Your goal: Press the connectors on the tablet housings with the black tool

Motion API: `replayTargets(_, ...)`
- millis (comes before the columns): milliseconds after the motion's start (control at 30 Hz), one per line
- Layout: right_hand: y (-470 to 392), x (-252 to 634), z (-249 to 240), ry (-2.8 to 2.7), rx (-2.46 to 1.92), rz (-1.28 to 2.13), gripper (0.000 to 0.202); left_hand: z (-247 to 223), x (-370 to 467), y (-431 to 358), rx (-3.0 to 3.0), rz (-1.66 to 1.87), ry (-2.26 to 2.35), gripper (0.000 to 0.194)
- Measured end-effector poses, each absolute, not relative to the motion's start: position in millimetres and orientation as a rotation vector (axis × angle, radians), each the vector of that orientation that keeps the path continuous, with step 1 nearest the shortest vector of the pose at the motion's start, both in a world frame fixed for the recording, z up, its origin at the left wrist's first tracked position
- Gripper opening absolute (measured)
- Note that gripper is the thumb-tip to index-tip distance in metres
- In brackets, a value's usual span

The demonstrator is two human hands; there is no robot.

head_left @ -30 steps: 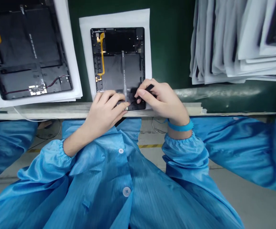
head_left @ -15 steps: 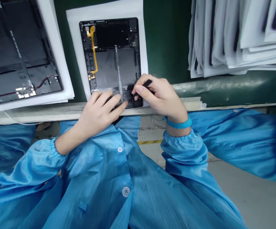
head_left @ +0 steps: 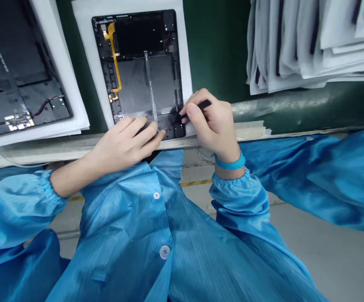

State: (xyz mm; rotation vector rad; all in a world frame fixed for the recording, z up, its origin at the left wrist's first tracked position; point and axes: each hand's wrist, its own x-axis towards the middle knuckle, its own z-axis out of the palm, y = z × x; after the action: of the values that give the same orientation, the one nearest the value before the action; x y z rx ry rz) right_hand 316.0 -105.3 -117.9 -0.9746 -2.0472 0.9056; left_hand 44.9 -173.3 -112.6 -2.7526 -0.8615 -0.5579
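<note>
An opened tablet housing (head_left: 164,75) lies on white sheeting (head_left: 186,63), with a black panel (head_left: 139,35) at its far end. A yellow flex cable (head_left: 117,67) runs along its left side, and a grey ribbon cable (head_left: 150,86) runs down the middle. My left hand (head_left: 128,140) rests over the near edge of the housing, fingers stretched and slightly apart, covering the lower left part. My right hand (head_left: 213,121) pinches a slim black tool (head_left: 204,104) like a pen, its tip at the lower right of the housing. The tool's exact kind is unclear.
Another opened tablet (head_left: 18,84) with a small circuit board (head_left: 19,121) lies on white sheeting at the left. White sheets or sleeves (head_left: 282,46) are stacked at the back right of the green table (head_left: 219,54). Another person's blue sleeve (head_left: 310,176) is at the right.
The view has shifted, so the tablets appear further left and higher. My right hand and the black tool have moved slightly right relative to the housing, showing more of its lower right corner.
</note>
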Motion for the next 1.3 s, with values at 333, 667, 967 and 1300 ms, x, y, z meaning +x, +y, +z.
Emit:
replayTargets(333,-112,321,-120,-2.098,-1.01,0.767,0.044,-112,30,-160,-2.982,-0.404,-0.957,0.038)
replayTargets(667,-149,297,-125,-1.79,-1.133,1.054,0.045,-111,30,-157,-3.212,-0.42,-1.253,0.038)
replayTargets(967,-146,297,-126,-1.869,-1.093,1.001,0.041,-96,30,-154,-3.321,-0.498,-1.335,0.037)
replayTargets(1300,-144,296,-127,-1.923,-1.037,0.906,0.039,-79,31,-149,-3.34,-0.409,-1.326,0.034)
